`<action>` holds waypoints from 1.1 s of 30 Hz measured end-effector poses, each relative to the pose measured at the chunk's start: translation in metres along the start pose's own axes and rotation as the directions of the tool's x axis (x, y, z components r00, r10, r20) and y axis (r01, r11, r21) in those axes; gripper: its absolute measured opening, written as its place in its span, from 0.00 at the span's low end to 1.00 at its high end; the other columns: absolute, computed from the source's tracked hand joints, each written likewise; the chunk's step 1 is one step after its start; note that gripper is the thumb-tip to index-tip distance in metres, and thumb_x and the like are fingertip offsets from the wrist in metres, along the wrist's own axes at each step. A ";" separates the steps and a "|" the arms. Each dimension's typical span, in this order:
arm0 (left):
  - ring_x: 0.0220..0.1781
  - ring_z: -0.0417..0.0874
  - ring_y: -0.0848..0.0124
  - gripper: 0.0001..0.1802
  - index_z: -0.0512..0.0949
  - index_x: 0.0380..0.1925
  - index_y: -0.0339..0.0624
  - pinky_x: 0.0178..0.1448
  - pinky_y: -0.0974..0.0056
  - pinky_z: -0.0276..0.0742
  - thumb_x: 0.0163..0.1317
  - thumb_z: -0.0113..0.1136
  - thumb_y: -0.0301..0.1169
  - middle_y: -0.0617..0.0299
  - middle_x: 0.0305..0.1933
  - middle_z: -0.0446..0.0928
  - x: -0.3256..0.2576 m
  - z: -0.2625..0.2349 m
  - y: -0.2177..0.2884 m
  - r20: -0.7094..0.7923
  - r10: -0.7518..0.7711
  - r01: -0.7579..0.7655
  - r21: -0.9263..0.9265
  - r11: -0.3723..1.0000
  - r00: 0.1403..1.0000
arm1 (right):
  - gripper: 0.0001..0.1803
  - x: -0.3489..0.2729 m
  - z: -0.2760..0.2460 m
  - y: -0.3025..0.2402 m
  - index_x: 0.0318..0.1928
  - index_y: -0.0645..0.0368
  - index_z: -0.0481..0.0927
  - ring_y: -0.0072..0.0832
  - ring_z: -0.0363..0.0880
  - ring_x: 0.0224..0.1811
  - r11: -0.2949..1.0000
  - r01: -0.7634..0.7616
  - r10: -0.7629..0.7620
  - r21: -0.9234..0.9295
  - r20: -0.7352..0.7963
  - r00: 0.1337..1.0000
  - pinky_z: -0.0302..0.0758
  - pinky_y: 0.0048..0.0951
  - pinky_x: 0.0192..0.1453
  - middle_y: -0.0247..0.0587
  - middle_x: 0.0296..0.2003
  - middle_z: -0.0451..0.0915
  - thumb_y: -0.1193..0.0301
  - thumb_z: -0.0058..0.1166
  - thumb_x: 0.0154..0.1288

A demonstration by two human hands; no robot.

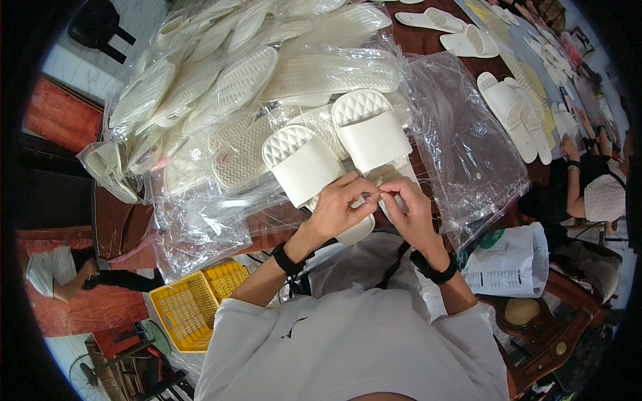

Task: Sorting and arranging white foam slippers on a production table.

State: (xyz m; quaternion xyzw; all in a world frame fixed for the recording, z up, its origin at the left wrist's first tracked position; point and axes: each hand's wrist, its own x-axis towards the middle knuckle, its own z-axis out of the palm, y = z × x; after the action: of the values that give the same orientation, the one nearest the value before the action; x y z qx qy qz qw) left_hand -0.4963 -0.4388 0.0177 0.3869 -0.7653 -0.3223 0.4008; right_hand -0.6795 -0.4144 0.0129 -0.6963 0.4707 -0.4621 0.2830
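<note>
2 hands pinching something tiny over 2 white slippers.
Left hand (338,204) and right hand (408,207), fingertips closed together, hold a small item I cannot identify; the slippers (338,150) just beyond remain unbagged, beside bagged pairs (221,100).

Matt white foam slippers (334,150) with quilted straps lie at centre; glossy crinkled clear plastic bags (461,140) surround them; lower left, a yellow plastic basket (190,304).

Slipper pair (338,150) before bagged pile (254,73)

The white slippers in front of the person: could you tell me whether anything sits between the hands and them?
Nothing visible does. The left hand and right hand meet directly over the pair of slippers, fingertips pinched together.
</note>
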 end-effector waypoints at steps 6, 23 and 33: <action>0.20 0.67 0.76 0.08 0.82 0.32 0.42 0.23 0.69 0.64 0.51 0.68 0.22 0.65 0.24 0.71 0.000 0.000 0.000 -0.009 -0.006 0.006 0.004 1.000 1.000 | 0.08 0.002 -0.003 0.006 0.39 0.62 0.77 0.42 0.78 0.37 0.996 0.071 -0.068 -0.051 0.053 0.996 0.74 0.35 0.42 0.45 0.34 0.79 0.80 0.59 0.59; 0.44 0.76 0.62 0.15 0.82 0.42 0.44 0.47 0.60 0.74 0.52 0.67 0.21 0.63 0.47 0.81 -0.006 0.015 0.006 -0.073 0.239 -0.197 0.365 0.910 0.968 | 0.08 0.009 -0.010 0.012 0.38 0.62 0.75 0.33 0.78 0.31 0.999 0.041 -0.041 0.008 0.082 0.996 0.75 0.31 0.36 0.42 0.31 0.77 0.79 0.60 0.60; 0.40 0.78 0.59 0.12 0.80 0.38 0.41 0.43 0.59 0.75 0.53 0.64 0.18 0.59 0.37 0.79 0.002 0.012 0.006 -0.049 0.180 -0.151 0.364 0.919 0.982 | 0.08 0.009 -0.009 0.011 0.37 0.62 0.76 0.31 0.78 0.31 0.999 0.033 -0.035 0.033 0.063 0.997 0.76 0.28 0.36 0.40 0.30 0.77 0.79 0.62 0.58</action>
State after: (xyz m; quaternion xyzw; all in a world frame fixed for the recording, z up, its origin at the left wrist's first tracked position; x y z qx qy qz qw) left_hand -0.5097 -0.4355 0.0173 0.4003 -0.8243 -0.1261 0.3800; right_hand -0.6909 -0.4266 0.0112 -0.7141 0.4419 -0.4519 0.3009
